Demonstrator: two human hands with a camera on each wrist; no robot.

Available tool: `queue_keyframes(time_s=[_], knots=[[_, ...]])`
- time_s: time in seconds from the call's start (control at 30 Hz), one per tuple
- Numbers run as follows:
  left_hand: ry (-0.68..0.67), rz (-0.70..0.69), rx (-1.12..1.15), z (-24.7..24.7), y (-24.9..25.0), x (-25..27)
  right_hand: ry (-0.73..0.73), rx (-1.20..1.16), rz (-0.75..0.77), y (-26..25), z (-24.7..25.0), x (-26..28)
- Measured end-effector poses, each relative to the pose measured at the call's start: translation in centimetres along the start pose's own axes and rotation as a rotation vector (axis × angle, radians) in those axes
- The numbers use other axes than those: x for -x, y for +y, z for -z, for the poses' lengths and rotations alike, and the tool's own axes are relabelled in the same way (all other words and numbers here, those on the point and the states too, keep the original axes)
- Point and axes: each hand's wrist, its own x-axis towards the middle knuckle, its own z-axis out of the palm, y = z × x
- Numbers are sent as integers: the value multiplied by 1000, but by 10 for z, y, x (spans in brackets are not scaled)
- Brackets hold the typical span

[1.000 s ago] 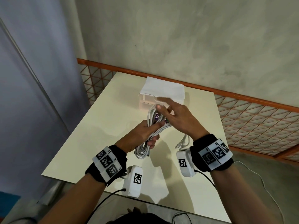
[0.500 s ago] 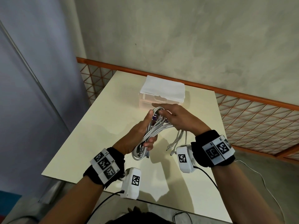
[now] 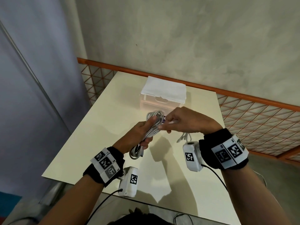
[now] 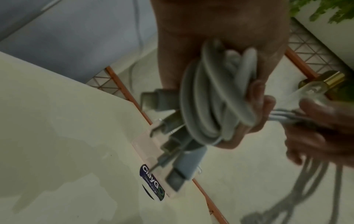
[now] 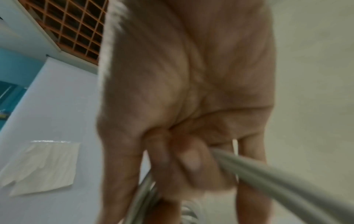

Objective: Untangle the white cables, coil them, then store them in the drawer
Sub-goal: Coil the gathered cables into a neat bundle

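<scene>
My left hand (image 3: 142,132) grips a coiled bundle of white cables (image 3: 151,127) above the cream table (image 3: 97,135); the coil (image 4: 214,98) fills the left wrist view, with plug ends (image 4: 178,171) dangling below it. My right hand (image 3: 177,122) pinches loose cable strands (image 3: 172,122) at the bundle's upper end, and free ends (image 3: 185,135) hang under that hand. In the right wrist view, blurred fingers (image 5: 187,163) curl round a cable (image 5: 268,174). The white drawer box (image 3: 162,101) stands just behind the hands, its drawer closed.
A folded white cloth (image 3: 164,89) lies on top of the drawer box. An orange-railed mesh fence (image 3: 259,120) runs behind and right of the table. A grey curtain (image 3: 32,78) hangs at the left. The table's front edge is near my body.
My right hand has swung from on top of the bundle to its right side, pulling strands across. The left hand has tilted the coil slightly and stayed in place.
</scene>
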Motion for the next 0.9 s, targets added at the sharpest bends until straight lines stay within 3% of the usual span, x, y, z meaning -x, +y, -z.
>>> queue_keyframes(time_s=[0.1,0.23,0.37,0.47,0.63,0.7,0.9], knots=[[-73,40,-32,-1,0,-2,149,-93,57,-5,-3,-8],[-243,121,-63,-5,3,0,191,-120,110,-10,-11,-18],[-311,248,-34,-10,2,-2,242,-184,121,-17,-20,-25],[-264,242,-51,-6,-2,-5,244,-262,129,-24,-18,-23],[-11,141,125,3,-11,-12,206,-292,194,-36,-14,-16],[17,90,114,2,-10,-11,211,-296,209,-38,-14,-17],[-280,83,60,-6,-4,1,310,-223,192,-28,-13,-35]])
